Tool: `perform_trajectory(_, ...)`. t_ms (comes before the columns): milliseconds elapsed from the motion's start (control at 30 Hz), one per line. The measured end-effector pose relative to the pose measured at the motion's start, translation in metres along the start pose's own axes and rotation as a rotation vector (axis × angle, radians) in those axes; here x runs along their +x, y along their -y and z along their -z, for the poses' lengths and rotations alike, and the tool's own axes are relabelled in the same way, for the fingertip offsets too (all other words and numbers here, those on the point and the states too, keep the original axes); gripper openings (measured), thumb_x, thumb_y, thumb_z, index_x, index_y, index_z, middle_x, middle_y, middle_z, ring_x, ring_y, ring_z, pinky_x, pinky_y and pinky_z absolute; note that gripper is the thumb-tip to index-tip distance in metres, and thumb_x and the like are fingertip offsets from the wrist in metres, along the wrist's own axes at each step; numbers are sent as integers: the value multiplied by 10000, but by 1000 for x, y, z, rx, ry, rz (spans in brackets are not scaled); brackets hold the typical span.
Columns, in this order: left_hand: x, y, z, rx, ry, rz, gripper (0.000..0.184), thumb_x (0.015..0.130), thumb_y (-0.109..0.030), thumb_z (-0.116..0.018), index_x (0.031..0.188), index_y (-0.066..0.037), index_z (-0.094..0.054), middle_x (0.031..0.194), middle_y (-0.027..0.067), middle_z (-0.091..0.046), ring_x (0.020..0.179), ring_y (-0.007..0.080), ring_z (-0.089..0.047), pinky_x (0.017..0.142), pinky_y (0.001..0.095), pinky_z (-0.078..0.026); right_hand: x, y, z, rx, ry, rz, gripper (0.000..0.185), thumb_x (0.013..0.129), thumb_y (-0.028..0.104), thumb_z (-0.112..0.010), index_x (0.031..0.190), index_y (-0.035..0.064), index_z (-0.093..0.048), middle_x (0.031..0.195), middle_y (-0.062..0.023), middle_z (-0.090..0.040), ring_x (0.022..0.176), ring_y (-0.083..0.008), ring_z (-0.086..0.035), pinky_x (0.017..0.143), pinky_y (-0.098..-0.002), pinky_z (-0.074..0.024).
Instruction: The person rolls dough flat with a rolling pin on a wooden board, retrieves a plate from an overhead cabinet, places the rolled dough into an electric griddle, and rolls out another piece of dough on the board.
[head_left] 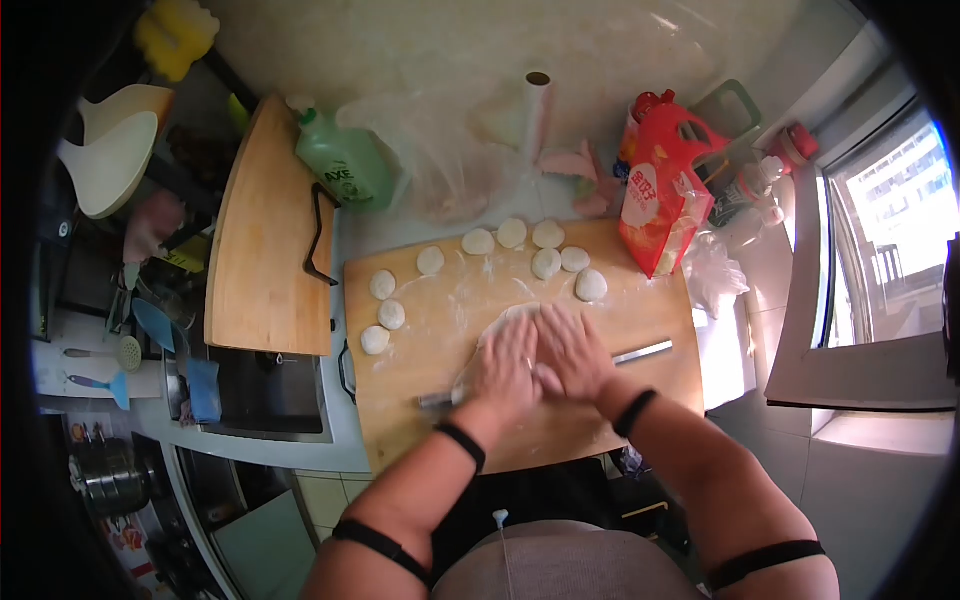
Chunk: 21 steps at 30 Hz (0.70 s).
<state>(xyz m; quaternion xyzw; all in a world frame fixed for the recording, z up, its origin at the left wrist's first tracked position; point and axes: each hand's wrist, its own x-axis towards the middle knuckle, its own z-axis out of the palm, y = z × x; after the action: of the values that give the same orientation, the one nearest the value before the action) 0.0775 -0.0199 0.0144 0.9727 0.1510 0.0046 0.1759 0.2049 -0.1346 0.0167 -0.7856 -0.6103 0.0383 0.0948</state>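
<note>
Nearest you, your left hand (508, 362) and right hand (574, 352) lie flat, fingers outstretched, over the metal rolling pin (645, 352) mid-board. The dough sheet (513, 312) beneath looks partly rolled. Along the board's (640, 420) left and far edges, ten small dough rounds (591, 285) seem unrolled.

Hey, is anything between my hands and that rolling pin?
Nothing visible: your left hand and right hand lie over the rolling pin, its ends showing on either side. Its middle is hidden beneath them.

Dough rounds (511, 233) bound the free board (450, 308) beyond the left hand (509, 362).
</note>
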Motion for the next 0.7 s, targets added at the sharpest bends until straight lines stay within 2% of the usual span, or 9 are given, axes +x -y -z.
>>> perform_trajectory(33, 20, 9, 1, -30, -134, 51, 675, 841, -269, -493, 1420, 33, -323, 1517, 189, -277, 1422, 304, -239, 1143, 530, -144, 10, -4, 1, -5, -7, 0, 758, 898, 532, -403, 1430, -5, -346, 1521, -182, -285, 1421, -320, -245, 1126, -505, -196)
perform_trajectory(100, 17, 7, 3, -22, -102, 45, 670, 846, -273, -485, 1424, 24, -322, 1520, 182, -275, 1422, 306, -239, 1144, 527, -144, 29, -12, -1, -56, 1, -20, 764, 897, 544, -393, 1432, 1, -351, 1518, -173, -295, 1421, -322, -242, 1130, -504, -185)
perform_trajectory(200, -41, -20, -8, 18, 72, -33, 709, 884, -391, -459, 1433, 37, -322, 1533, 172, -263, 1439, 290, -207, 1154, 501, -140, -41, 5, -8, 130, -8, 141, 787, 886, 549, -395, 1446, 1, -319, 1529, -170, -274, 1422, -326, -240, 1116, -520, -216)
perform_trajectory(233, -75, -31, -15, -1, -17, -161, 719, 880, -418, -479, 1409, 54, -360, 1521, 183, -285, 1429, 310, -227, 1147, 501, -158, -79, 16, -9, 170, -62, 184, 805, 878, 557, -417, 1436, -15, -322, 1534, -188, -255, 1421, -344, -245, 1113, -526, -218)
perform_trajectory(267, -95, -43, -6, -92, 128, -199, 713, 881, -417, -487, 1408, 48, -366, 1526, 178, -280, 1429, 310, -229, 1143, 502, -166, -101, 27, 14, 272, 221, 123, 815, 864, 561, -455, 1423, -20, -335, 1532, -192, -258, 1424, -346, -243, 1113, -528, -212)
perform_trajectory(300, -109, -49, -3, -237, 104, -212, 704, 884, -401, -497, 1416, 37, -354, 1530, 176, -272, 1427, 301, -236, 1137, 513, -170, -116, 34, 22, 309, 264, 137, 800, 859, 552, -472, 1412, -13, -354, 1529, -190, -266, 1422, -344, -247, 1111, -530, -213)
perform_trajectory(400, -77, -23, -15, 67, -34, -306, 669, 879, -377, -512, 1393, 30, -381, 1512, 177, -299, 1408, 308, -275, 1125, 541, -169, -90, 13, -8, 201, 50, 164, 792, 858, 543, -481, 1409, -13, -359, 1524, -183, -279, 1415, -327, -261, 1102, -525, -231)
perform_trajectory(467, -17, -6, -1, 47, -6, -3, 669, 891, -375, -521, 1417, -1, -348, 1525, 147, -267, 1422, 274, -241, 1132, 547, -146, -29, -8, 6, 7, 20, 98, 763, 876, 499, -472, 1408, -33, -342, 1497, -189, -316, 1382, -317, -308, 1079, -492, -277)
perform_trajectory(700, -9, 16, 18, 3, 37, -100, 666, 892, -332, -561, 1447, -64, -307, 1542, 96, -238, 1434, 249, -205, 1137, 565, -132, -5, -21, 4, 169, 53, 155, 574, 813, 177, -597, 1344, 28, -442, 1349, -146, -467, 1240, -311, -451, 1015, -422, -377)
